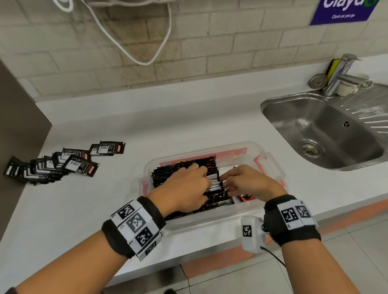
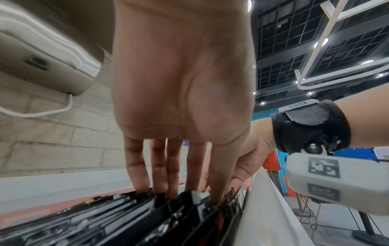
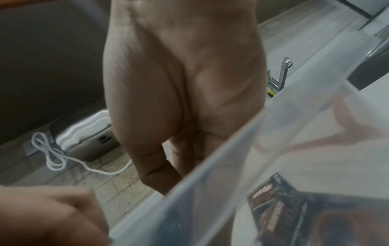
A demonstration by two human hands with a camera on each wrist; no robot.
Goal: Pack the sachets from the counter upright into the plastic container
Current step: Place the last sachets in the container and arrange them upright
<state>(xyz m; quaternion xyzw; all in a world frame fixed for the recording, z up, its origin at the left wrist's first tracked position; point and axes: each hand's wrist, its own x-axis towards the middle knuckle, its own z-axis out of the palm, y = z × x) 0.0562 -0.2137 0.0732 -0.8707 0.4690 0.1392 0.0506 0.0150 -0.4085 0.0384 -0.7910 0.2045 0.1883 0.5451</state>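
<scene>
The clear plastic container [image 1: 204,219] stands on the white counter near its front edge, packed with black sachets [image 1: 185,167] on edge. My left hand [image 1: 186,188] is over the row. In the left wrist view its fingers [image 2: 174,174] reach straight down, tips among the sachet tops [image 2: 126,216]. My right hand [image 1: 247,182] is on the row's right side, fingers bent down into the sachets. In the right wrist view the container wall [image 3: 210,191] hides its fingertips, and a sachet [image 3: 280,208] shows through the wall. A loose pile of sachets [image 1: 53,165] lies at the far left.
A steel sink [image 1: 324,134] with a tap [image 1: 341,76] and a cup [image 1: 346,87] is set into the counter on the right. A dark panel [image 1: 4,113] bounds the counter on the left. A white cable [image 1: 137,48] hangs on the tiled wall.
</scene>
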